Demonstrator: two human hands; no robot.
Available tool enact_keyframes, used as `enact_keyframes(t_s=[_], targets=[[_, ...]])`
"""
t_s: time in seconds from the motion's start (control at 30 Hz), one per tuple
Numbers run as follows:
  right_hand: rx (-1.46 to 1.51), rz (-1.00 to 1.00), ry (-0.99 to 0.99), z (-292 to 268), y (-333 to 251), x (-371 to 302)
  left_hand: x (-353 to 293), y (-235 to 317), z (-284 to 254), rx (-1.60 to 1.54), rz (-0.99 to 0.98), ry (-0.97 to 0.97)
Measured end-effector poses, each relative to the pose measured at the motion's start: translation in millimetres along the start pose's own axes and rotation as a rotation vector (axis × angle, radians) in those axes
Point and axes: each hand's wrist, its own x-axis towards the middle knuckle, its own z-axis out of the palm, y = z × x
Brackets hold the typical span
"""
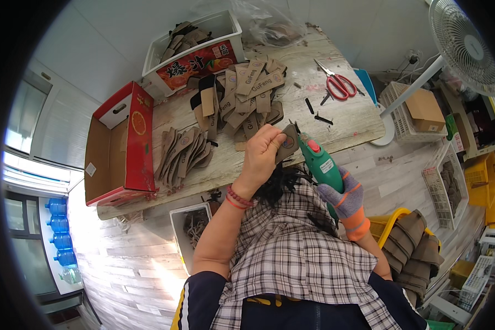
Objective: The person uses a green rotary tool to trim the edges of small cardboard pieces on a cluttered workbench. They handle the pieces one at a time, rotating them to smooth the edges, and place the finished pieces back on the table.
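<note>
My bare left hand [261, 154] pinches a brown fabric piece [289, 145] with a small round mark, above my lap at the table's front edge. In my right hand [347, 199], which wears a grey and orange glove, is a pair of green electric scissors [323, 166] with a red button. Their dark blades point up and lie right beside the piece's edge; whether they touch it I cannot tell. Black scraps [280, 184] lie on my checked apron [291, 242]. Beyond my left hand a heap of brown fabric straps [253, 91] covers part of the table.
A fanned stack of straps [182, 154] lies beside a red cardboard box [140, 143]. Behind stands a white bin [234, 30] of dark pieces. Red-handled scissors [341, 87] and black scraps lie at right. A fan [470, 47] and a yellow basket [389, 228] stand on my right.
</note>
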Motion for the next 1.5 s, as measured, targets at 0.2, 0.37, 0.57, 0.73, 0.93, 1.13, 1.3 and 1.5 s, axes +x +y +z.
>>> enact_keyframes(t_s=[0.2, 0.37, 0.57, 0.73, 0.93, 1.13, 1.3, 1.5], targets=[[-0.040, -0.023, 0.001, -3.0, 7.7, 2.2, 4.7, 1.6, -18.4, 0.148, 0.014, -0.227], [0.028, 0.101, 0.060, -4.5, 7.5, -0.7, 3.2, -2.8, -93.4, 0.387, 0.003, 0.047], [0.071, 0.061, 0.043, -6.7, 15.8, -0.3, -16.3, -66.6, -216.7, 1.080, -0.251, 0.400], [0.074, 0.105, 0.085, -9.6, 21.5, 0.0, 37.9, -47.5, -170.7, 1.410, 0.097, 0.505], [0.014, 0.076, 0.076, -10.6, 25.0, 2.1, 173.1, -65.7, -59.9, 1.478, 0.100, 0.316], [-0.122, 0.072, 0.110, -14.9, 25.0, -0.5, 195.5, -83.2, -23.1, 1.133, 0.208, 0.350], [-0.006, 0.078, 0.132, -5.1, 4.3, 6.2, 145.4, -19.6, -16.2, -0.068, 0.082, 0.457], [0.001, -0.030, 0.114, 6.6, 7.8, 13.3, 57.0, 11.8, 9.1, -0.845, -0.073, 0.553]])
